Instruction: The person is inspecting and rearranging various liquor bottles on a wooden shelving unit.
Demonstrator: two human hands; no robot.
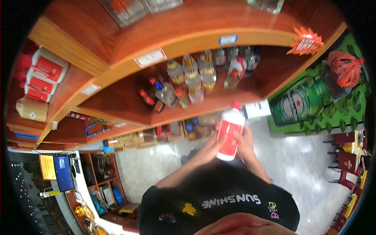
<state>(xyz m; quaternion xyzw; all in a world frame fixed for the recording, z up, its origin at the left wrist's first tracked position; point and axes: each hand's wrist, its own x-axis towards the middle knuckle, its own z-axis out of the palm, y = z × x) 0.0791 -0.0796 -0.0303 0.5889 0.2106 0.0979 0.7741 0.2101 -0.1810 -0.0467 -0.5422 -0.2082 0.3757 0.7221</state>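
A white bottle [234, 116] with a red cap and a wide red label is held in front of my chest, cap end toward the shelf. My left hand [211, 147] grips its left side, the thumb lying over the label. On the other side my right hand [244, 141] is wrapped round it, thumb also on the label. Just beyond the cap, a wooden shelf [243, 98] carries several small clear bottles [192, 78] with yellow labels. A white bottle with a red cap [236, 68] stands among other clear bottles to their right.
White-and-red packages [43, 74] fill a left compartment. Cartons [135, 140] stand low under the shelf. A green panel with a bottle picture [299, 100] and a red plastic bag [344, 68] is at right. A monitor [64, 172] stands at lower left; chairs [346, 160] line the far right.
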